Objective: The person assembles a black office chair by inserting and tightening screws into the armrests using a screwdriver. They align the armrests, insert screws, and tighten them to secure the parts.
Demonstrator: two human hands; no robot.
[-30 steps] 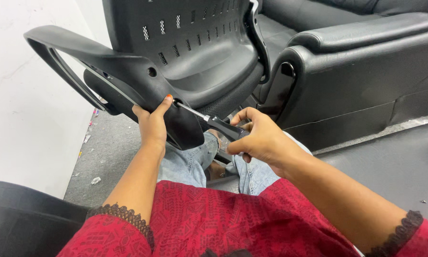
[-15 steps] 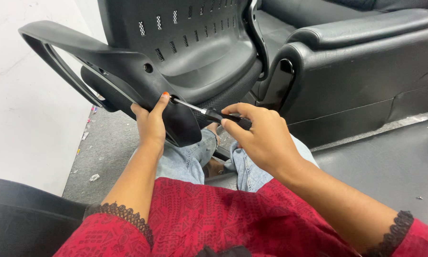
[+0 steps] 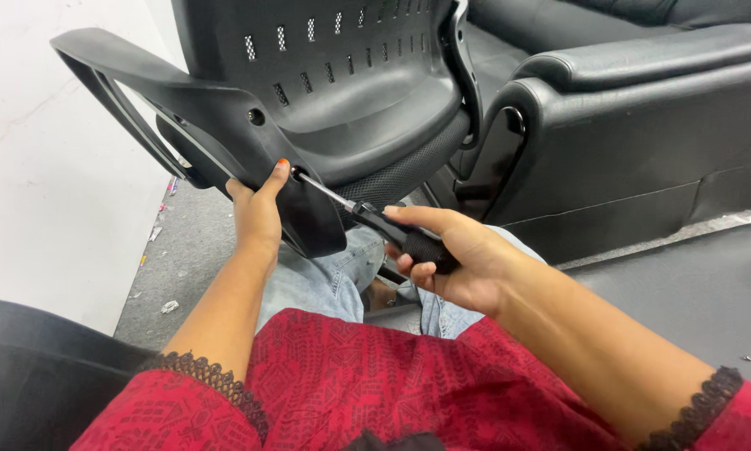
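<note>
Screwdriver (image 3: 375, 219) lies in your right hand (image 3: 455, 259), fingers wrapped tight around its black handle; its long axis slants up and to the left, tip at a hole in the black chair armrest (image 3: 225, 125). Your left hand (image 3: 258, 213) clasps the armrest's lower edge, thumb beside the tip. A black sofa (image 3: 642, 125) stands just beyond the chair.

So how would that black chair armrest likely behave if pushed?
The armrest is probably stiff: it looks like moulded plastic holding its open loop shape. It may still shift, since the left hand braces it while the screwdriver meets its mount.
</note>
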